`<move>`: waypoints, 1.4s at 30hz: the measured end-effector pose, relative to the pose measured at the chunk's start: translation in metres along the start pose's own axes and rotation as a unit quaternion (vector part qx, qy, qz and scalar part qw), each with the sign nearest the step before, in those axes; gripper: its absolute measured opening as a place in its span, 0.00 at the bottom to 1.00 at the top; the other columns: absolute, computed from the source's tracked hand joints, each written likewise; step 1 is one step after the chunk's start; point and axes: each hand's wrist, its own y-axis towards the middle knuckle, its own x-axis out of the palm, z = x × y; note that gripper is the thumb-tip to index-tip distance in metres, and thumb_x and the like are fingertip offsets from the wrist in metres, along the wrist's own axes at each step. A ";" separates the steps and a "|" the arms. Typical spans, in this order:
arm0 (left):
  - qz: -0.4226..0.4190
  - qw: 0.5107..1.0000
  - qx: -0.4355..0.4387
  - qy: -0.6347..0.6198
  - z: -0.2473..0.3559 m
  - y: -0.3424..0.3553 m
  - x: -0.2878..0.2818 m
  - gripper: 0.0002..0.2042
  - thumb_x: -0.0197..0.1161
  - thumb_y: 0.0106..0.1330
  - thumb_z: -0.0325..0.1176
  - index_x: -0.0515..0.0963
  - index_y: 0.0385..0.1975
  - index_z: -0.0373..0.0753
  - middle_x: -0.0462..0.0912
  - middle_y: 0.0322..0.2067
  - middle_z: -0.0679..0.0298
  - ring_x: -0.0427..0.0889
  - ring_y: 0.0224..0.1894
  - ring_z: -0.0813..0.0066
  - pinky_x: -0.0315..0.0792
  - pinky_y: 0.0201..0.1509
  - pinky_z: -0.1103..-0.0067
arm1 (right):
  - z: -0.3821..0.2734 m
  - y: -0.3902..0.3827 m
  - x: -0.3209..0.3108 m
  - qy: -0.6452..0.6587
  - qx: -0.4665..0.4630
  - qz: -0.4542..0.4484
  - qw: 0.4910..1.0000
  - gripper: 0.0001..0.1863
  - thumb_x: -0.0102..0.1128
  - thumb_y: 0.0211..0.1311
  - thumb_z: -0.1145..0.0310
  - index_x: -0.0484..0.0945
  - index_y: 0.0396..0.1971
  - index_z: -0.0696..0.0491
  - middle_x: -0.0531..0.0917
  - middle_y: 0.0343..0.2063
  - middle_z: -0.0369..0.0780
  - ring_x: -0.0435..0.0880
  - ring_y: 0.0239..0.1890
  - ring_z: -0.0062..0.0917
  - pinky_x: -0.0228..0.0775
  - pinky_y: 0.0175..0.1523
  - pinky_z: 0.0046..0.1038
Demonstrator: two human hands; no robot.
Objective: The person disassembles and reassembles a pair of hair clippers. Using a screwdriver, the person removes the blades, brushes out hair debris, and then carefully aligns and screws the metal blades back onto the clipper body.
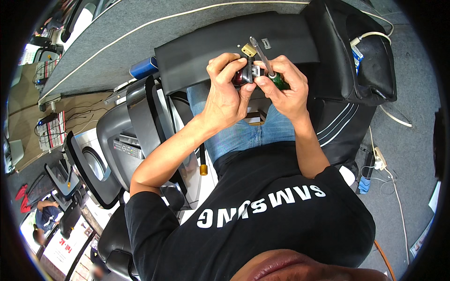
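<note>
Both hands meet above a black padded bench. My left hand (pixel 225 89) has its fingers closed on a small black and dark red part (pixel 241 76), whose kind I cannot make out. A brass-coloured block (pixel 248 50) sticks out at its far end. My right hand (pixel 288 91) is closed round a screwdriver (pixel 262 55) with a green handle, its shaft pointing away from me. The right thumb and forefinger also touch a small pale metal piece (pixel 256 70) at the side of the dark part. Fingers hide much of the contact.
On the bench (pixel 197 58) lies a small metal plate (pixel 266 43). A blue case (pixel 143 68) is at its left end. Black chairs (pixel 112 140) stand to my left, one with a remote control (pixel 127 149) on it. White cables (pixel 396 206) run over the grey carpet at right.
</note>
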 end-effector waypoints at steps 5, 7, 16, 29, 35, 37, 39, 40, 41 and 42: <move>0.002 0.998 -0.020 -0.057 0.003 0.001 0.001 0.25 0.62 0.75 0.33 0.59 0.64 0.33 0.62 0.58 0.46 0.69 0.55 0.56 0.71 0.58 0.65 | 0.005 0.007 0.000 0.012 -0.047 0.004 0.999 0.17 0.79 0.59 0.65 0.82 0.41 0.58 0.83 0.30 0.40 0.81 0.28 0.23 0.72 0.32 0.24; -0.001 0.995 -0.032 -0.096 0.004 0.000 0.002 0.25 0.63 0.74 0.32 0.60 0.64 0.34 0.63 0.57 0.47 0.70 0.53 0.57 0.72 0.56 0.66 | 0.009 0.005 -0.003 0.044 -0.013 -0.016 0.999 0.17 0.79 0.59 0.64 0.82 0.41 0.57 0.83 0.30 0.39 0.79 0.28 0.21 0.71 0.33 0.23; -0.030 0.986 -0.028 -0.163 -0.001 0.000 0.005 0.24 0.58 0.77 0.34 0.57 0.65 0.32 0.62 0.56 0.47 0.71 0.50 0.61 0.71 0.53 0.69 | 0.018 0.003 -0.008 0.143 0.058 -0.063 0.986 0.19 0.81 0.56 0.63 0.80 0.39 0.56 0.82 0.32 0.34 0.77 0.33 0.15 0.70 0.38 0.20; -0.039 0.981 -0.036 -0.186 0.003 -0.003 0.004 0.23 0.56 0.79 0.38 0.58 0.65 0.33 0.63 0.55 0.48 0.70 0.51 0.63 0.71 0.54 0.70 | 0.022 0.000 -0.009 0.204 0.089 -0.081 0.972 0.18 0.84 0.53 0.63 0.82 0.36 0.55 0.81 0.30 0.30 0.75 0.31 0.10 0.68 0.38 0.17; -0.039 0.981 -0.037 -0.186 0.004 -0.002 0.005 0.23 0.55 0.79 0.38 0.58 0.64 0.33 0.63 0.56 0.47 0.70 0.53 0.60 0.70 0.57 0.67 | 0.010 -0.006 -0.012 0.193 0.187 -0.084 0.960 0.16 0.82 0.56 0.64 0.83 0.37 0.55 0.81 0.26 0.29 0.74 0.26 0.08 0.64 0.31 0.16; -0.038 0.982 -0.035 -0.184 0.003 -0.003 0.005 0.23 0.55 0.79 0.39 0.57 0.64 0.33 0.63 0.56 0.46 0.69 0.54 0.59 0.69 0.58 0.67 | 0.011 -0.004 -0.012 0.176 0.149 -0.085 0.969 0.16 0.81 0.57 0.64 0.84 0.38 0.55 0.81 0.24 0.29 0.73 0.25 0.08 0.64 0.30 0.16; -0.037 0.982 -0.035 -0.181 0.002 -0.004 0.005 0.23 0.55 0.80 0.39 0.57 0.64 0.32 0.63 0.56 0.46 0.69 0.55 0.59 0.69 0.59 0.67 | 0.011 -0.003 -0.010 0.172 0.124 -0.079 0.974 0.15 0.81 0.57 0.64 0.84 0.38 0.54 0.80 0.23 0.29 0.73 0.24 0.07 0.63 0.30 0.16; -0.037 0.982 -0.035 -0.181 0.002 -0.004 0.005 0.23 0.55 0.80 0.39 0.57 0.64 0.32 0.63 0.56 0.46 0.69 0.55 0.59 0.69 0.59 0.67 | 0.010 -0.003 -0.008 0.178 0.119 -0.073 0.974 0.15 0.81 0.57 0.64 0.84 0.38 0.54 0.80 0.22 0.29 0.73 0.24 0.07 0.63 0.30 0.16; -0.038 0.982 -0.036 -0.181 0.002 -0.004 0.005 0.23 0.55 0.80 0.39 0.57 0.64 0.32 0.63 0.56 0.46 0.69 0.55 0.59 0.69 0.59 0.67 | 0.010 -0.002 -0.007 0.183 0.114 -0.067 0.974 0.15 0.81 0.57 0.64 0.84 0.38 0.54 0.80 0.21 0.29 0.73 0.24 0.07 0.63 0.29 0.16; -0.038 0.982 -0.037 -0.180 0.002 -0.004 0.004 0.23 0.55 0.80 0.39 0.57 0.64 0.32 0.63 0.57 0.46 0.69 0.55 0.59 0.69 0.59 0.67 | 0.010 -0.003 -0.006 0.182 0.111 -0.066 0.975 0.15 0.81 0.57 0.64 0.84 0.38 0.54 0.80 0.21 0.29 0.73 0.23 0.07 0.62 0.29 0.16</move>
